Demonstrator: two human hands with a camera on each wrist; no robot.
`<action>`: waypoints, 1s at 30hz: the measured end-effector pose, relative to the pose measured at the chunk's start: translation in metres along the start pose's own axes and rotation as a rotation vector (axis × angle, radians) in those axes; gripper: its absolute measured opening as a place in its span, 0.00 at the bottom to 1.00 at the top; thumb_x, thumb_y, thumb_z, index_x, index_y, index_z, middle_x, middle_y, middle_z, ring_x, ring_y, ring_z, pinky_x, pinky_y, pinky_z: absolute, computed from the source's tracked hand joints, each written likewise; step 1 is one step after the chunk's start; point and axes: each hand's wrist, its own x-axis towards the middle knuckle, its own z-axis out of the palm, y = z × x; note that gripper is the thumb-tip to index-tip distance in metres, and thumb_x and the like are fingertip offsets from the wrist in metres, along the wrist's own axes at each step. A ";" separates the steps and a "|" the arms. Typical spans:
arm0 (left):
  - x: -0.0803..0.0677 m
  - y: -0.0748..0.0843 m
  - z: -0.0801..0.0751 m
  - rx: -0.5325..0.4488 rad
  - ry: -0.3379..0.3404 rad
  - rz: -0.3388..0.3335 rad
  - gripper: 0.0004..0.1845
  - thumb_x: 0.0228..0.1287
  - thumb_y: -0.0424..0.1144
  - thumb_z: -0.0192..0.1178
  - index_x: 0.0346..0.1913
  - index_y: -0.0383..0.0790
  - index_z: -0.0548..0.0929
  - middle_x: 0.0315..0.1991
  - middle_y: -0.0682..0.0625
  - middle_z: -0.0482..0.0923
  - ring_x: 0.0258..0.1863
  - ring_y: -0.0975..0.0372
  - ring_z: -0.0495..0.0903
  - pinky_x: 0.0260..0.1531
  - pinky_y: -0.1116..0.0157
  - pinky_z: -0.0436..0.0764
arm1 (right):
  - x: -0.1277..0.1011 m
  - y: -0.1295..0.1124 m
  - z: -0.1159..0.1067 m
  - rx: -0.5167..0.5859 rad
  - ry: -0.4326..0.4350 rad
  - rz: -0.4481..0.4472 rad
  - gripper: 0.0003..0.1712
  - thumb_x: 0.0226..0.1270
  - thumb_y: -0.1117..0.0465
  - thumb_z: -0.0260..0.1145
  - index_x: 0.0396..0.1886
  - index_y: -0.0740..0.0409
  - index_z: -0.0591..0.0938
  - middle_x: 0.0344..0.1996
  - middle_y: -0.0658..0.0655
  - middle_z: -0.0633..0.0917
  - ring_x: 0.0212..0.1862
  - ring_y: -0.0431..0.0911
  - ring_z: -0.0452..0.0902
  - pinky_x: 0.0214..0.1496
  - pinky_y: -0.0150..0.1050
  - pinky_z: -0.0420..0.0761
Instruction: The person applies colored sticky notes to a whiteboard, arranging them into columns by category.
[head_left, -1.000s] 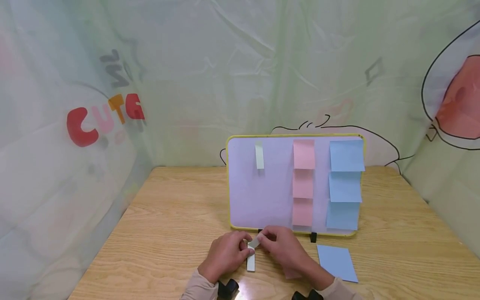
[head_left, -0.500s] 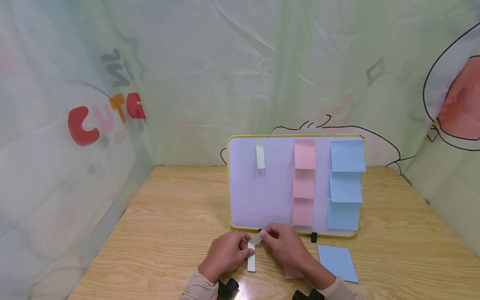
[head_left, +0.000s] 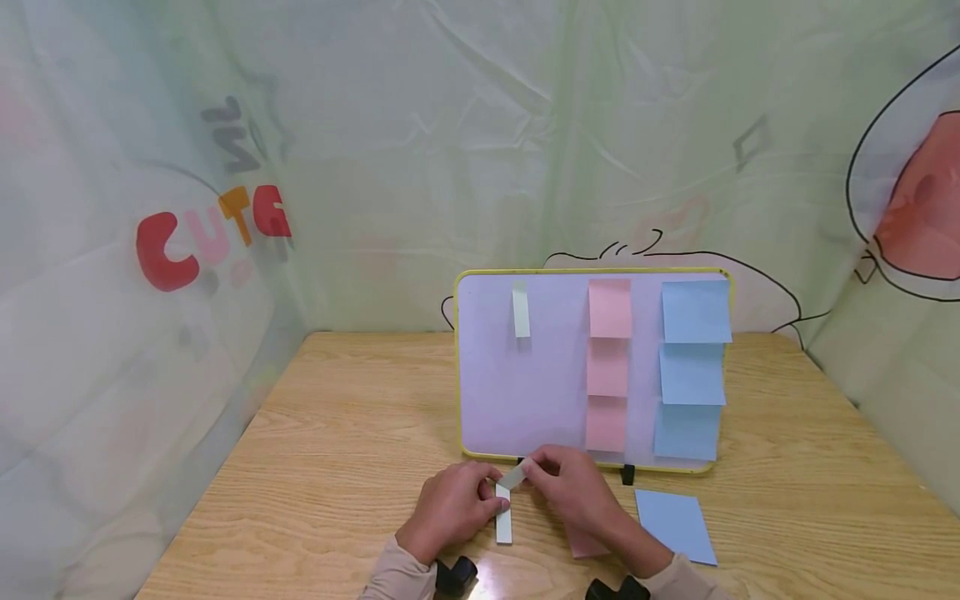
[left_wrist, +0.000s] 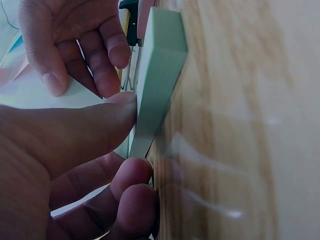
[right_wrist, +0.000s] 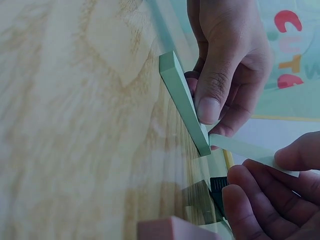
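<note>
On the translucent plastic sheet (head_left: 150,333) hanging at the left of the table, coloured letters (head_left: 213,237) read "CUT" and a fourth that looks like "A" or "E", red, pink, orange and red in turn; the same letters (right_wrist: 292,45) show in the right wrist view, where "CUT" can be made out; the sticky notes on the whiteboard (head_left: 487,392) carry no legible writing

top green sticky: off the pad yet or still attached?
Partly peeled. The right hand pinches the top note's free end, lifted clear; its other end joins the green pad, which the left hand holds on the table.
</note>
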 end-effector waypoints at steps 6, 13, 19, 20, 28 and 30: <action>0.000 0.000 0.000 -0.002 0.007 0.000 0.12 0.56 0.47 0.74 0.41 0.49 0.87 0.23 0.70 0.73 0.22 0.75 0.70 0.23 0.69 0.69 | 0.000 0.001 0.000 0.010 0.004 -0.019 0.08 0.71 0.60 0.66 0.32 0.54 0.87 0.29 0.48 0.85 0.32 0.42 0.73 0.36 0.35 0.72; 0.000 -0.001 0.001 -0.019 0.016 -0.007 0.12 0.55 0.47 0.74 0.39 0.50 0.85 0.23 0.70 0.72 0.22 0.75 0.70 0.23 0.69 0.69 | -0.001 0.000 -0.002 0.023 0.011 -0.021 0.08 0.72 0.59 0.66 0.33 0.54 0.88 0.29 0.48 0.85 0.34 0.41 0.74 0.37 0.36 0.74; 0.001 -0.001 0.001 -0.005 0.018 -0.012 0.12 0.55 0.49 0.74 0.39 0.49 0.85 0.24 0.69 0.73 0.24 0.75 0.71 0.25 0.69 0.70 | 0.000 -0.001 -0.005 0.016 0.035 0.000 0.07 0.72 0.60 0.65 0.33 0.53 0.87 0.29 0.48 0.85 0.35 0.41 0.77 0.39 0.36 0.76; 0.001 -0.001 0.001 -0.001 0.017 -0.011 0.13 0.55 0.49 0.74 0.39 0.49 0.86 0.24 0.69 0.73 0.24 0.75 0.71 0.25 0.69 0.70 | 0.001 -0.001 -0.006 0.017 0.039 0.001 0.07 0.72 0.60 0.65 0.33 0.53 0.87 0.30 0.48 0.86 0.36 0.41 0.78 0.40 0.36 0.77; 0.001 -0.002 0.001 -0.013 0.004 -0.001 0.13 0.59 0.48 0.71 0.43 0.47 0.87 0.24 0.69 0.72 0.23 0.74 0.70 0.25 0.68 0.70 | 0.003 -0.011 -0.017 0.028 0.093 -0.023 0.08 0.72 0.60 0.65 0.34 0.55 0.87 0.30 0.51 0.87 0.37 0.40 0.82 0.46 0.42 0.81; 0.002 -0.002 0.000 -0.024 0.002 -0.003 0.13 0.61 0.49 0.69 0.44 0.47 0.88 0.24 0.68 0.74 0.23 0.73 0.71 0.25 0.68 0.70 | 0.004 -0.013 -0.019 0.030 0.114 -0.027 0.07 0.72 0.60 0.65 0.34 0.55 0.87 0.30 0.50 0.87 0.37 0.40 0.83 0.47 0.42 0.82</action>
